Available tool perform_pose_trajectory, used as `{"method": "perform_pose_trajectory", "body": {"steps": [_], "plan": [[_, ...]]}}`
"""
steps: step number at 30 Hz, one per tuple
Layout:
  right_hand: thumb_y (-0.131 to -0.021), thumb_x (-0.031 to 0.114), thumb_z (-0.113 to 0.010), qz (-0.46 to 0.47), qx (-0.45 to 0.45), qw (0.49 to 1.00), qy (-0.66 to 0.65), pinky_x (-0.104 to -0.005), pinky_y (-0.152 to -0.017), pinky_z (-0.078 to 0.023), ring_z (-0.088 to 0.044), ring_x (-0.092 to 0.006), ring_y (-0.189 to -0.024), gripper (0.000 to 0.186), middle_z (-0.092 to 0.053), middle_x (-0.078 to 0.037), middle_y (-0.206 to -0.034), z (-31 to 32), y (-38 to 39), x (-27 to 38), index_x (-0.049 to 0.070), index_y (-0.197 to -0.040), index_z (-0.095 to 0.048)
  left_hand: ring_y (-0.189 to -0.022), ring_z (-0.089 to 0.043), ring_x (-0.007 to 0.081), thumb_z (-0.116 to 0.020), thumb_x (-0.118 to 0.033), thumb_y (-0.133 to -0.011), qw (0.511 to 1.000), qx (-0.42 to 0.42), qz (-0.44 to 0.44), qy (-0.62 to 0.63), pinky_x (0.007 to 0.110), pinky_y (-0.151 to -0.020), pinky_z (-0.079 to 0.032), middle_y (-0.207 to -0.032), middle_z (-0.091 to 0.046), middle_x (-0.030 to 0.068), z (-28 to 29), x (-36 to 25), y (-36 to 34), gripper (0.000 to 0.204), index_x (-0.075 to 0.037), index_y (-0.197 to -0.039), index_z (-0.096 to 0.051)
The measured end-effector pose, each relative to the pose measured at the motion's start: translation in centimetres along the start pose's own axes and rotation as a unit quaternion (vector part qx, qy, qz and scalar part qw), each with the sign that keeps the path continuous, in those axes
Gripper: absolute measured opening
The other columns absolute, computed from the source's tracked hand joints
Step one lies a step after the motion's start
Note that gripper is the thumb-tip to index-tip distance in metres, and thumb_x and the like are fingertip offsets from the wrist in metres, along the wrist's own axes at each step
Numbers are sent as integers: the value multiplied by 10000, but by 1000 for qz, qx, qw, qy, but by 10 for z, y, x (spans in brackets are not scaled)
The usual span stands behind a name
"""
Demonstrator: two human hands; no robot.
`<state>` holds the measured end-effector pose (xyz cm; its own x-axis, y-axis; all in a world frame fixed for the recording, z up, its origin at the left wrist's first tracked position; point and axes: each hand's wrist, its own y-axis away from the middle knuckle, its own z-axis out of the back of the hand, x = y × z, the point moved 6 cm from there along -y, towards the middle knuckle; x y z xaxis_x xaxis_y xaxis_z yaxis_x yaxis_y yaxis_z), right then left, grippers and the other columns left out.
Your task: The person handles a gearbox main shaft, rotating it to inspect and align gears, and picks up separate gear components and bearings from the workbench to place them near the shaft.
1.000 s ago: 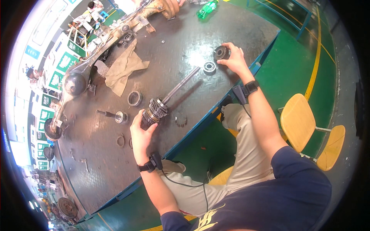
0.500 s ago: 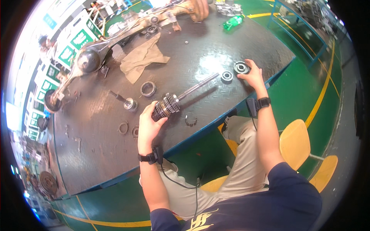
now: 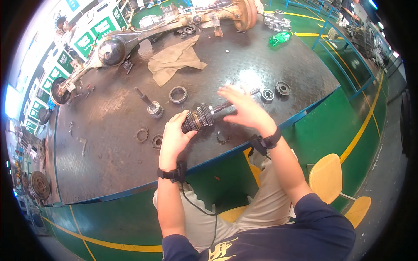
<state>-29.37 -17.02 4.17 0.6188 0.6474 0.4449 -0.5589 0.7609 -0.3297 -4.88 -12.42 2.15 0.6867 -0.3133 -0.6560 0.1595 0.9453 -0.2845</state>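
My left hand point(image 3: 175, 132) is closed round the geared end of a transmission shaft point(image 3: 200, 116), which carries a stack of toothed gears. Its bare rod slants up to the right across the table. Over that rod my right hand point(image 3: 244, 107) hovers with fingers spread, thumb and fingers on either side of it; whether they touch it I cannot tell. Just past the rod's far end sit a bearing point(image 3: 267, 95) and a dark gear point(image 3: 282, 89). Left of the shaft are a ring gear point(image 3: 178, 95) and a short splined shaft with a gear point(image 3: 154, 108).
On the steel table point(image 3: 109, 156) lie a brown cloth point(image 3: 174, 60), a thin ring point(image 3: 142, 135), a roller cage point(image 3: 223, 138) and a green bottle point(image 3: 280, 38). A long axle housing point(image 3: 112, 50) spans the far side. A yellow chair point(image 3: 325, 177) stands at the right.
My right hand has let go of the dark gear, leaving it beside the bearing, and has moved left over the shaft's rod. My left hand keeps its hold. The whole view has shifted slightly.
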Motion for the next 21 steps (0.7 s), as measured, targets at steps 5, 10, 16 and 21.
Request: {"method": "perform_pose_trajectory", "body": {"steps": [5,10,16,21], "plan": [[-731,208,-918,31,50,998,-8,-578,-1261,-263,-388,-314,-1548,946,-521,-121,-1583,-41,-14,15,69,-1554,-474,-1192,-672,398,-905,-54,-675,1000,-5,-1,-21,410,-1050,-525,-1274,-691,243,-4,-3,-1,737,52,-1352,-635],[-708,208,-927,10,53,999,-3,-606,-1275,-235,-482,-333,-1468,982,-561,-161,-1517,-52,-21,12,65,-1555,-451,-1215,-655,408,-905,-74,-672,999,0,2,-33,427,-1073,-510,-1287,-685,248,-4,0,-2,738,50,-1349,-638],[-702,240,-928,10,24,1000,8,-631,-1270,-218,-536,-311,-1407,956,-637,-151,-1397,-56,-24,19,67,-1525,-473,-1234,-635,409,-907,-99,-678,999,-8,-2,-41,440,-1085,-500,-1293,-682,233,-5,1,-1,757,36,-1368,-627],[-691,215,-913,10,24,1000,-1,-631,-1266,-228,-578,-303,-1343,900,-669,-121,-1336,-54,-27,19,90,-1485,-507,-1223,-624,399,-917,-126,-681,999,-9,-3,-48,449,-1084,-495,-1283,-678,204,-3,-11,-2,769,0,-1380,-624]]}}
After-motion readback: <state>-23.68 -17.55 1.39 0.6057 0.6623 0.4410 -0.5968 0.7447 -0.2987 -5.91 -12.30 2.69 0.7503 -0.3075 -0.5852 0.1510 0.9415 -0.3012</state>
